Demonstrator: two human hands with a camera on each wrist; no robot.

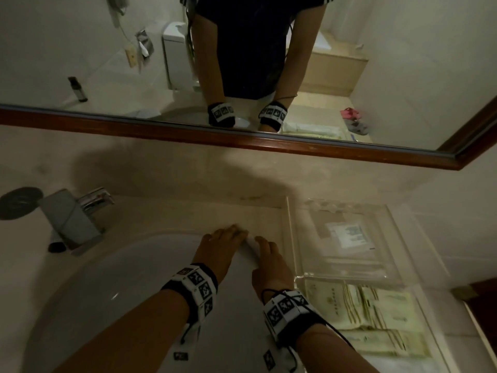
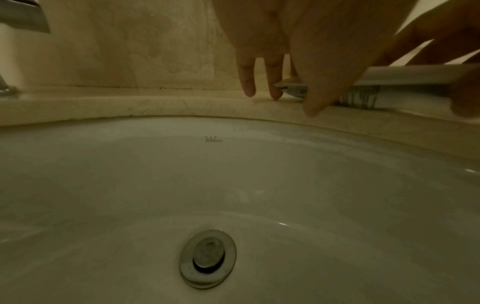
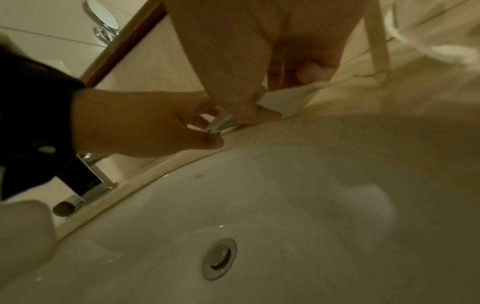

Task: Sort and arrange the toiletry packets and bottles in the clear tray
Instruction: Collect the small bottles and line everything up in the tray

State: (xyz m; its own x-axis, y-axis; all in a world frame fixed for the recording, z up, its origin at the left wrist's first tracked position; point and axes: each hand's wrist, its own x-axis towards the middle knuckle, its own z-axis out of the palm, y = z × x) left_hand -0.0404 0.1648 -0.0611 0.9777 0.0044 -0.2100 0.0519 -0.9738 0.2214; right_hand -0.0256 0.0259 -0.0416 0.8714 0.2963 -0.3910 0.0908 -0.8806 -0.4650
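1. While the clear acrylic tray [image 1: 291, 238] on the beige marble counter [image 1: 161, 211] already holds pale green printed packets [image 1: 376, 313] at its near end, the person appears to be gathering one more item: a flat white packet [image 1: 251, 241] lying on the ledge behind the white oval basin [image 1: 129, 278], just left of the tray.
2. The left hand [image 1: 223, 244] reaches over one end of the packet with fingers fairly straight, fingertips [image 2: 248, 90] touching the ledge.
3. The right hand [image 1: 269, 261] pinches the packet's other end between thumb and fingers.
4. The next move likely calls for lifting the packet clear and carrying it rightward over the tray wall.
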